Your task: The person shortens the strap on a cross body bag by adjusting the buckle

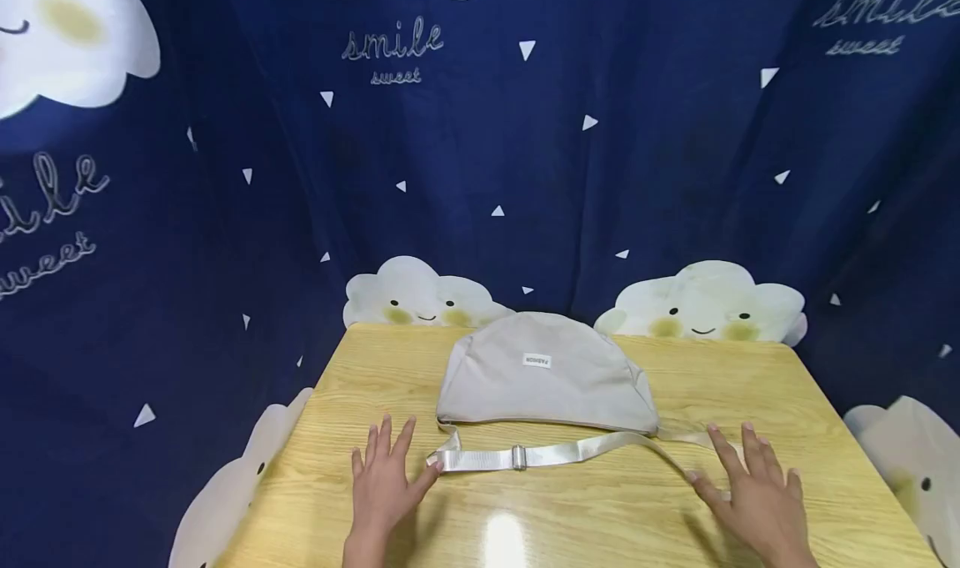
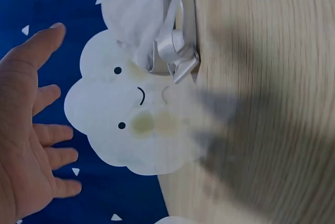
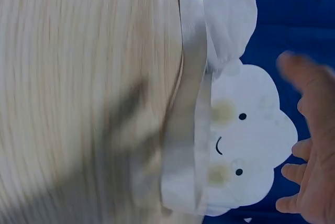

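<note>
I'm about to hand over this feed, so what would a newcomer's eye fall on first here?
Probably the pale bag, lying near the far edge of the wooden table, with its strap stretched out in front. Next, the left hand and right hand, fingers spread, near either end of the strap. Behind hangs a dark blue curtain with smiling clouds.

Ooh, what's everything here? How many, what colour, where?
curtain: at least one, dark blue, across the background
clouds: several, white, printed on the curtain
triangles: many, white, printed there
lettering: several, pale, on the curtain
table: one, light wood, before the curtain
bag: one, pale grey, on the table
label: one, white, on the bag
strap: one, whitish, in front of the bag
buckle: one, silver, on the strap
left hand: one, bare, above the table
right hand: one, bare, above the table
</note>
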`<state>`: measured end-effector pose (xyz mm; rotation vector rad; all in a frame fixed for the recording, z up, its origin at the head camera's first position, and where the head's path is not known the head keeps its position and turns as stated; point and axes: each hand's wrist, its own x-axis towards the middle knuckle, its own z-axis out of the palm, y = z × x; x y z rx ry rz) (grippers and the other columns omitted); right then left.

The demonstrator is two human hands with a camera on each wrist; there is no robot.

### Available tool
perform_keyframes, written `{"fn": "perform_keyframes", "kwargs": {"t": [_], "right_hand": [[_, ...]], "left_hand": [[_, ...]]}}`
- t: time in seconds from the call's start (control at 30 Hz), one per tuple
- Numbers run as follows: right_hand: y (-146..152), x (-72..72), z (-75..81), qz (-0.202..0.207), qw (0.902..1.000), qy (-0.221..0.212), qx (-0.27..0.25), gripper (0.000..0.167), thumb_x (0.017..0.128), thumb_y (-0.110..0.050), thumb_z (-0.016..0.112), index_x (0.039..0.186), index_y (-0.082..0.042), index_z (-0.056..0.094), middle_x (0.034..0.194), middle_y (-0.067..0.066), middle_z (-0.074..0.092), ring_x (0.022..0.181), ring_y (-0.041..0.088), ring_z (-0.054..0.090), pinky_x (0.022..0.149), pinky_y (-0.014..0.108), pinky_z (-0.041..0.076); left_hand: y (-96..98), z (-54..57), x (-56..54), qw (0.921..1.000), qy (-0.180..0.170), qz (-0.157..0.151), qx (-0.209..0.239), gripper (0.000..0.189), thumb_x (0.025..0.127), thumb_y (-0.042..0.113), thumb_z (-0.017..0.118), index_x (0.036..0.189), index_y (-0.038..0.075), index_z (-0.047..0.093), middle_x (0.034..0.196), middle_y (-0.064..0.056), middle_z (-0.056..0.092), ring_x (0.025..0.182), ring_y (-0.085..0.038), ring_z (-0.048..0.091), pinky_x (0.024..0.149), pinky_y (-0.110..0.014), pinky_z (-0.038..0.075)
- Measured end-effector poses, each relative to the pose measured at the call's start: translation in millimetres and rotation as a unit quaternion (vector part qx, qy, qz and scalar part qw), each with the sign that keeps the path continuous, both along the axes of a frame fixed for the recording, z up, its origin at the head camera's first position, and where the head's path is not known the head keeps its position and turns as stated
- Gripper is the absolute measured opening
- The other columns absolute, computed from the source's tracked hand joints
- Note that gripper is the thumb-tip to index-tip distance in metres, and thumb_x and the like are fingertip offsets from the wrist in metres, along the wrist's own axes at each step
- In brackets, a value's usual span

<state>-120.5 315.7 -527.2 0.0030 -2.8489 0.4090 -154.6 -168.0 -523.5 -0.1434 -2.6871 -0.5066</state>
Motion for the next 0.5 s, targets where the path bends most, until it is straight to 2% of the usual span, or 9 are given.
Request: {"fn": "perform_keyframes", "kwargs": {"t": [0.1,0.2,0.33,0.5], "right_hand": [[-9,-0.1,-2.1,0.010,0.9997,0.017,-0.014,0.077,0.087,-0.047,0.059,0.148,-0.014,0.025,0.142,0.036,0.019,0.119,0.058,0.026,0.083,0.074,0.020],[-16,-1.2,-5.3,0.018,0.9980,0.054,-0.027,0.075,0.084,-0.042,0.066,0.144,-0.009,0.034,0.135,0.039,0.029,0.113,0.058,0.035,0.079,0.072,0.030],[-24,-2.2,-10.4,0.025,0.9935,0.093,-0.060,0.071,0.080,-0.036,0.072,0.137,-0.005,0.043,0.130,0.039,0.037,0.106,0.058,0.041,0.070,0.070,0.035],[-39,-3.2,-19.6,0.030,0.9888,0.094,-0.112,0.064,0.081,-0.031,0.072,0.132,-0.002,0.047,0.130,0.037,0.038,0.105,0.058,0.041,0.072,0.070,0.035]], "left_hand": [[3.2,-1.0,1.4,0.9993,0.027,-0.018,0.020,0.071,0.070,0.045,0.076,0.127,0.009,0.056,0.131,-0.027,0.045,0.121,-0.048,0.038,0.090,-0.068,0.028],[7.0,-3.7,1.9,0.9972,0.058,-0.035,0.033,0.067,0.067,0.039,0.080,0.121,0.006,0.060,0.125,-0.025,0.051,0.114,-0.045,0.045,0.087,-0.064,0.035],[11.6,-8.5,3.0,0.9929,0.092,-0.054,0.054,0.063,0.061,0.031,0.083,0.114,0.004,0.063,0.116,-0.022,0.057,0.106,-0.040,0.053,0.082,-0.059,0.040],[15.0,-14.2,5.2,0.9890,0.088,-0.074,0.093,0.062,0.058,0.026,0.087,0.112,0.006,0.065,0.112,-0.020,0.060,0.102,-0.037,0.056,0.080,-0.058,0.043]]}}
